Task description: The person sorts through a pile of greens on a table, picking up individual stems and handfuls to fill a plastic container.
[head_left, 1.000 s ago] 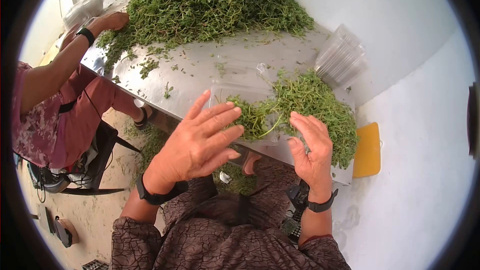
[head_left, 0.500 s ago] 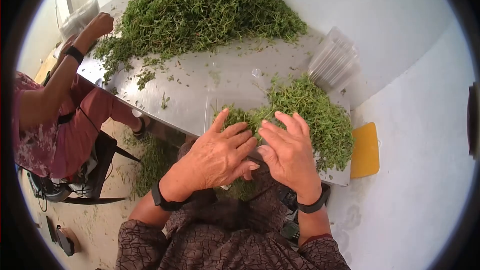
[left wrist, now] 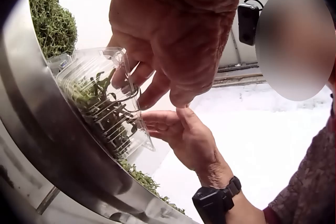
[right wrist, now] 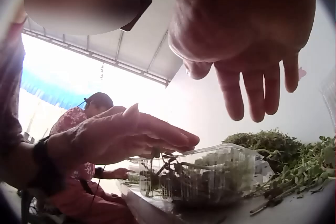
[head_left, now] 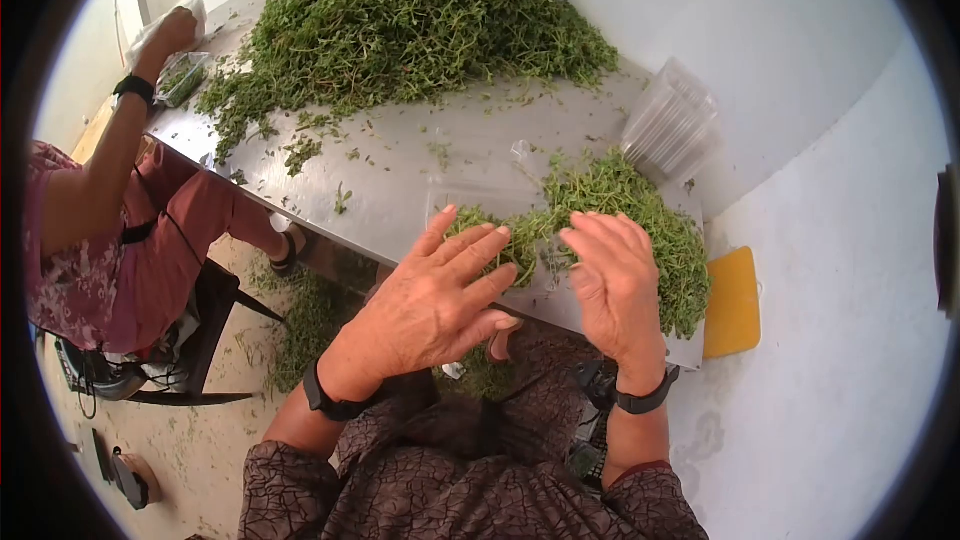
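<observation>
the left hand (head_left: 432, 298) lies flat, fingers straight and spread, on the lid of a clear plastic clamshell box (left wrist: 102, 106) at the near edge of the steel table (head_left: 400, 165). in the left wrist view the fingertips (left wrist: 137, 85) touch the lid; nothing is gripped. the box is full of green herb sprigs (right wrist: 199, 179) and sits at about 6 o'clock on the table, just in front of the person.

the right hand (head_left: 615, 285) is at 3 o'clock of the left one, fingers straight and apart, raised just above the box — in the right wrist view it does not touch the box, and it holds nothing.

a small heap of herbs (head_left: 640, 220) is at 2 o'clock of the box, touching it. a stack of empty clear boxes (head_left: 672, 125) is at 1 o'clock, a big herb pile (head_left: 400, 10) at 11 o'clock. a second person (head_left: 90, 210) sits at 9 o'clock — one hand (head_left: 170, 35) is up at the table's far corner.
</observation>
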The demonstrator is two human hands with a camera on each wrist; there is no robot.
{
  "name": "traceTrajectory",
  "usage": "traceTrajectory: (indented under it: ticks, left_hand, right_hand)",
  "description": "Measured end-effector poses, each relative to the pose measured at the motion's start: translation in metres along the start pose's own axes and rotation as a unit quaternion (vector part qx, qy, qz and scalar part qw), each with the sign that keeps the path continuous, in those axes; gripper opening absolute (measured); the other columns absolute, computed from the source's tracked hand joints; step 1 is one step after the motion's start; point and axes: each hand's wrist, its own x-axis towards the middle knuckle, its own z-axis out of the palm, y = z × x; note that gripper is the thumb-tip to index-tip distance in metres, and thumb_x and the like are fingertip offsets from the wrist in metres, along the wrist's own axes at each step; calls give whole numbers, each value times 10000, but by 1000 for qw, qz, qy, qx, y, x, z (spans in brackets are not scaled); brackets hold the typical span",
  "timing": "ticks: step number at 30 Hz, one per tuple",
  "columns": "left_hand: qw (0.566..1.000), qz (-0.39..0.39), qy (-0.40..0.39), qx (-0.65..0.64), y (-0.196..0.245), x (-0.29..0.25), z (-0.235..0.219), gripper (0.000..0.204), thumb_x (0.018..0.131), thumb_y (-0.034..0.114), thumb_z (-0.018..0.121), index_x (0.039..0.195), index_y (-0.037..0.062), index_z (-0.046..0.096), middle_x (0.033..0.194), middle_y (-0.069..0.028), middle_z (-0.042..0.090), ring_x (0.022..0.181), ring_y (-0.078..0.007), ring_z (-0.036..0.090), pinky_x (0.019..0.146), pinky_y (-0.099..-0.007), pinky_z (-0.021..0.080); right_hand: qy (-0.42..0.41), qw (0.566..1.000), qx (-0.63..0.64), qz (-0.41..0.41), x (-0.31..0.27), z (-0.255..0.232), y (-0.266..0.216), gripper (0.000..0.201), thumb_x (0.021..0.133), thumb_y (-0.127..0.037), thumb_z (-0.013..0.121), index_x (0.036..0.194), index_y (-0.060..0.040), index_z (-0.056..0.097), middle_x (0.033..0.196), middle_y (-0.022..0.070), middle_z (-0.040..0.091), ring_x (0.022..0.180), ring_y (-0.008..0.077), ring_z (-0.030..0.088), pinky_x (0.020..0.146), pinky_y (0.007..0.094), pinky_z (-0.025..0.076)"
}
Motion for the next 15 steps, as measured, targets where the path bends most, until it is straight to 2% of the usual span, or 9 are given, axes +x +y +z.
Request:
traceTrajectory:
  ticks: [1,5,6,8,11,15]
  left_hand:
    - [1000,7,-11,-4,1,1,0,451,890,331,657,1228,34,634,1401,-186,513,1313,-363,483,1171,-573,238]
    - [999,30,-30,15,4,7,7,456,931,365,602,1247,38,628,1408,-163,519,1312,-348,485,1170,-582,226]
    - [999,30,-29,15,3,8,11,456,931,365,602,1247,38,628,1408,-163,519,1312,-348,485,1170,-582,226]
    - [998,61,-4,29,2,9,19,446,936,358,583,1176,-16,627,1260,-204,602,1246,-373,522,1118,-592,289]
    - [999,40,-23,28,3,10,18,461,944,376,565,1149,-32,627,1167,-198,641,1217,-369,542,1109,-579,308]
    - [997,15,-70,8,2,10,18,481,972,395,533,1209,-17,613,1233,-192,629,1244,-374,532,1153,-552,283]
  right_hand:
    - [28,999,8,31,-2,1,3,382,975,-309,544,1088,29,682,1137,200,671,1153,377,573,1064,513,364]
    - [30,993,82,73,-6,15,8,381,991,-299,533,1110,35,673,1170,201,666,1158,373,574,1054,490,376]
    - [30,994,82,73,-5,17,8,381,991,-299,533,1110,35,673,1170,201,666,1158,373,574,1054,490,376]
    - [13,995,76,62,-3,20,6,376,991,-292,535,1104,41,671,1184,190,665,1168,371,570,1066,483,369]
    - [-11,997,66,36,5,21,7,371,988,-285,543,1106,44,666,1181,191,666,1180,368,567,1094,495,346]
    - [-30,998,53,5,10,29,12,361,977,-275,556,1110,44,663,1146,196,676,1177,364,574,1123,515,320]
